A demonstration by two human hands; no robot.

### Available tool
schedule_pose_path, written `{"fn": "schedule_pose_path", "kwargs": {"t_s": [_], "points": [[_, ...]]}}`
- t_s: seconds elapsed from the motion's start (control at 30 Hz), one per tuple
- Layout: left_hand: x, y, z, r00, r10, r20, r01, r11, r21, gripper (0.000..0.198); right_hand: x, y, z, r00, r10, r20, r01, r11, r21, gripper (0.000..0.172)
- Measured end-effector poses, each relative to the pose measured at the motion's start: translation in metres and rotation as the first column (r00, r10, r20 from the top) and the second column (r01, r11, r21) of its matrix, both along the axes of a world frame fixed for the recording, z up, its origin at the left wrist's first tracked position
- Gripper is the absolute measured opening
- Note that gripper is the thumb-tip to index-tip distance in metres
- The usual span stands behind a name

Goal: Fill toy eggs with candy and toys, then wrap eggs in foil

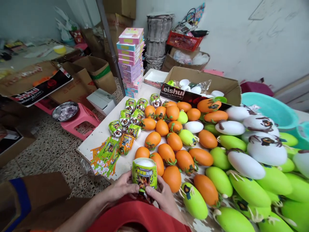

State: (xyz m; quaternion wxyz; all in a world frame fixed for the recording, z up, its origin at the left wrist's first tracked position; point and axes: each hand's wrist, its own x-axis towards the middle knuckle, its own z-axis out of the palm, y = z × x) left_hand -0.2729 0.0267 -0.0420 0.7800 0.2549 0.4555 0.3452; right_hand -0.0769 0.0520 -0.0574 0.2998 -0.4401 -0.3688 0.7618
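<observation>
A white egg with a green printed sleeve [145, 175] around it is held upright between both hands, close to the red clothing at the table's front edge. My left hand [124, 187] grips its left side, thumb on the print. On the right side my right hand [161, 193] presses with its thumb near the sleeve's lower edge. Left of the egg lies a fanned pile of flat green and orange sleeves [107, 156]. Several sleeved eggs [125, 117] stand behind that pile, with one orange-sleeved egg [126, 143] beside it. Loose orange eggs [172, 178] lie right of my hands.
Green eggs [248, 188] and white eggs [246, 164] cover the table's right side. Behind them are an open carton [200, 75] and a turquoise basin [270, 106]. Stacked small boxes [130, 61] stand at the back. A pink stool [80, 120] is left of the table.
</observation>
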Motion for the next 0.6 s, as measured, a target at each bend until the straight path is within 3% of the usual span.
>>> {"fn": "schedule_pose_path", "kwargs": {"t_s": [0.1, 0.23, 0.37, 0.47, 0.6], "points": [[0.002, 0.009, -0.004, 0.999, -0.03, -0.021, 0.029, 1.0, -0.011, 0.069, 0.001, 0.004, -0.01, 0.997, 0.02, 0.071, -0.021, 1.0, 0.016, 0.062], [0.005, 0.009, -0.025, 0.995, -0.076, 0.06, 0.074, 0.996, 0.048, 0.069, 0.009, 0.005, -0.026, 0.984, 0.156, 0.085, -0.152, 0.987, -0.054, 0.047], [0.012, 0.022, -0.035, 0.999, -0.016, -0.038, 0.013, 0.996, -0.091, 0.075, 0.002, 0.026, -0.021, 0.999, 0.012, 0.039, -0.01, 0.999, -0.051, 0.055], [0.01, 0.059, -0.026, 0.988, 0.06, -0.139, -0.068, 0.996, -0.054, 0.069, -0.009, 0.055, -0.009, 0.993, -0.115, -0.013, 0.115, 0.993, -0.024, 0.062], [-0.026, 0.151, -0.007, 0.943, 0.178, -0.281, -0.126, 0.973, 0.191, 0.068, -0.009, 0.083, -0.005, 0.981, -0.19, -0.028, 0.189, 0.982, -0.014, 0.072]]}}
